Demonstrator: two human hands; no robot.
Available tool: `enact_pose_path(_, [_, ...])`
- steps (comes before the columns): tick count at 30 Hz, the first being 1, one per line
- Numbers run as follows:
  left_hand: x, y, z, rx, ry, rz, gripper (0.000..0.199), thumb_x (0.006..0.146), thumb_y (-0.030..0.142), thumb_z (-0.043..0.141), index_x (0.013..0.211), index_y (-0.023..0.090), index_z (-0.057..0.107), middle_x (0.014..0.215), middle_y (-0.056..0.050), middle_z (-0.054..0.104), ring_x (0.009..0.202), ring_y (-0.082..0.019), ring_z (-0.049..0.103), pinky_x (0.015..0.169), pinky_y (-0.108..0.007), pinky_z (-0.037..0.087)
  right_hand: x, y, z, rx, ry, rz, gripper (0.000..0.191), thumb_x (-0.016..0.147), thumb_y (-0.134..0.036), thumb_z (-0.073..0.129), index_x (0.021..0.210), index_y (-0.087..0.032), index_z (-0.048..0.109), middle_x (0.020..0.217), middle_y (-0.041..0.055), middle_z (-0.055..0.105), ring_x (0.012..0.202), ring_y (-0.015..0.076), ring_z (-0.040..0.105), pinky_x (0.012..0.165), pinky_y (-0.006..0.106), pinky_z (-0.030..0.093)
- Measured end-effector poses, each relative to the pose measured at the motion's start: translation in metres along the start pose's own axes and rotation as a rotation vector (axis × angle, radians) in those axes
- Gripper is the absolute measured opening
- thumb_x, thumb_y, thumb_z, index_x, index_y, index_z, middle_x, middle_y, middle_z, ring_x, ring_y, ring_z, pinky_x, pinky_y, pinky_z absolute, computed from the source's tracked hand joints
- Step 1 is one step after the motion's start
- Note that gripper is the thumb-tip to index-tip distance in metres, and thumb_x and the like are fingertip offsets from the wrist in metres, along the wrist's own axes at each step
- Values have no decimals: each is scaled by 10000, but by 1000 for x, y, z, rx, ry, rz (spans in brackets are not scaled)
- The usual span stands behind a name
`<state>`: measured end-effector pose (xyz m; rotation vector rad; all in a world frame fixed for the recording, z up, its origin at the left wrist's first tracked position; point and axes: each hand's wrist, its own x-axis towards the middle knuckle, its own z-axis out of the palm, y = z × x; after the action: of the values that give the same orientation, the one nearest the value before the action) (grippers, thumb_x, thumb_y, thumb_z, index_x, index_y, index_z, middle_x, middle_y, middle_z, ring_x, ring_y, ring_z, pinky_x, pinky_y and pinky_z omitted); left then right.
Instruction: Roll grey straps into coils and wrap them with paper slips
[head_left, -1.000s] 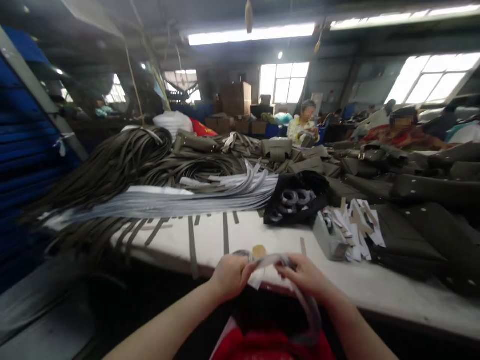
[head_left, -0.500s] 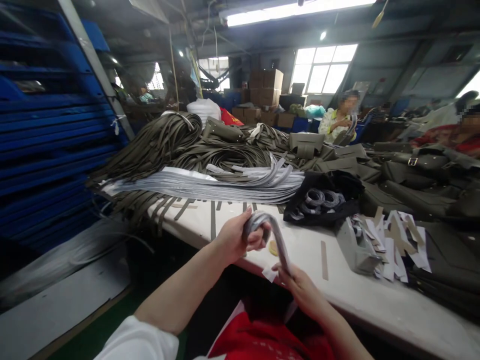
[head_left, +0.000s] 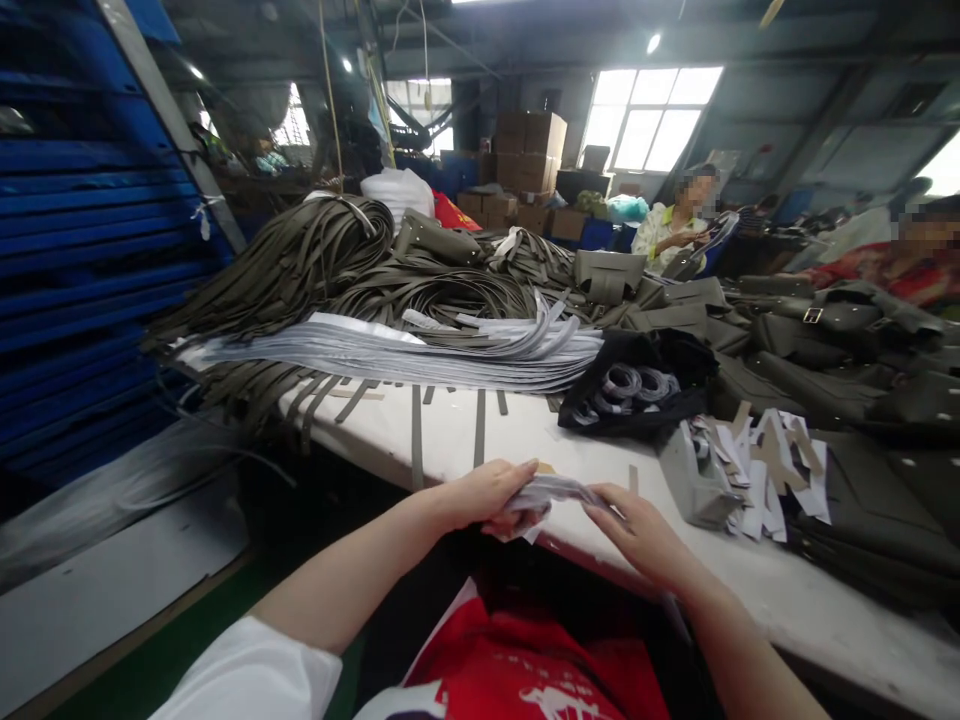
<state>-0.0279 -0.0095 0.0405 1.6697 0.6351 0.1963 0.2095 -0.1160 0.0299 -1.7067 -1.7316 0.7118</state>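
A plastic-wrapped grey-white strap (head_left: 556, 487) stretches between my two hands above the front edge of the white table (head_left: 450, 440). My left hand (head_left: 499, 495) is closed round its coiled end, and most of that coil is hidden by the fingers. With fingers and thumb together, my right hand (head_left: 626, 520) grips the strap further along; some of it trails below the wrist. Behind my hands lies a long stack of similar wrapped straps (head_left: 420, 355). A black cloth bag (head_left: 675, 350) to its right holds several coiled straps (head_left: 622, 385).
A grey plastic bin (head_left: 697, 480) with paper and card scraps (head_left: 772, 470) stands at the right. Dark olive straps (head_left: 300, 260) and bag pieces (head_left: 795, 350) pile up behind. Blue crates (head_left: 90, 260) rise at the left. Two people (head_left: 667, 235) sit across the table.
My hands have come level, the right one rising and moving right. The strap, looped over and hanging down before, now runs nearly flat between them. The view has shifted slightly.
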Motion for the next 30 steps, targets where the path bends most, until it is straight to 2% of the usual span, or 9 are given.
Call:
enact_pose_path(4, [1, 9, -17, -513, -190, -128, 685, 917, 663, 296, 664, 124, 635, 294, 97, 277, 243, -72, 225, 446, -246, 387, -7, -3, 19, 31, -124, 1, 379, 926, -469, 431, 1095, -197, 633, 982, 76, 696, 892, 230, 625, 814, 341, 478])
enact_pose_path(6, [4, 14, -28, -745, -190, -131, 682, 939, 628, 291, 675, 105, 638, 307, 114, 241, 244, -50, 182, 467, -224, 408, -12, -3, 32, 32, -51, 38, 404, 885, -498, 502, 1125, -189, 602, 971, 76, 684, 865, 235, 615, 804, 351, 475])
enact_pose_path(9, [11, 24, -37, -1031, -126, 32, 576, 975, 511, 346, 820, 51, 655, 414, 113, 302, 305, -27, 226, 576, -205, 458, -16, -2, 58, 133, 25, 99, 400, 885, -518, 499, 1100, -195, 596, 898, 62, 668, 799, 217, 604, 752, 334, 473])
enact_pose_path(12, [26, 32, -27, -1079, 43, 304, 403, 956, 421, 454, 979, 56, 623, 615, 52, 462, 495, -53, 457, 815, -271, 484, -16, -14, 83, 425, -166, 132, 439, 926, -566, 401, 1004, -189, 612, 629, -11, 561, 553, 139, 516, 545, 255, 425])
enact_pose_path(14, [36, 29, -11, -877, 248, 436, 354, 947, 435, 459, 995, 109, 587, 699, 14, 522, 621, -107, 536, 869, -334, 468, -14, -27, 87, 655, -273, 135, 457, 910, -596, 432, 948, -174, 605, 521, -61, 453, 436, 91, 413, 454, 214, 364])
enact_pose_path(17, [42, 17, 18, -190, 480, 517, 306, 941, 438, 432, 953, 151, 538, 744, -32, 554, 686, -179, 550, 773, -369, 462, -10, -41, 67, 950, -187, 133, 379, 878, -543, 551, 879, -167, 592, 479, -90, 407, 392, 58, 370, 440, 186, 382])
enact_pose_path(22, [28, 5, 37, 713, 411, 532, 208, 837, 309, 509, 959, 140, 506, 828, -92, 557, 782, -268, 567, 751, -411, 456, -9, -33, 29, 1103, -161, 176, 311, 842, -470, 635, 810, -167, 574, 433, -115, 386, 335, 26, 239, 410, 179, 416])
enact_pose_path(27, [31, 1, 31, 770, 360, 479, 190, 834, 368, 564, 861, 184, 524, 756, -68, 555, 746, -269, 574, 756, -388, 446, -15, -20, 19, 935, -278, 224, 358, 832, -530, 596, 810, -177, 540, 433, -112, 418, 311, 34, 258, 400, 201, 401])
enact_pose_path(30, [31, -3, 27, 643, 373, 438, 282, 824, 482, 598, 749, 216, 542, 646, -21, 502, 635, -225, 537, 679, -326, 417, -12, -18, 7, 463, -221, 190, 319, 835, -496, 575, 789, -181, 567, 507, -51, 535, 416, 94, 462, 474, 226, 403])
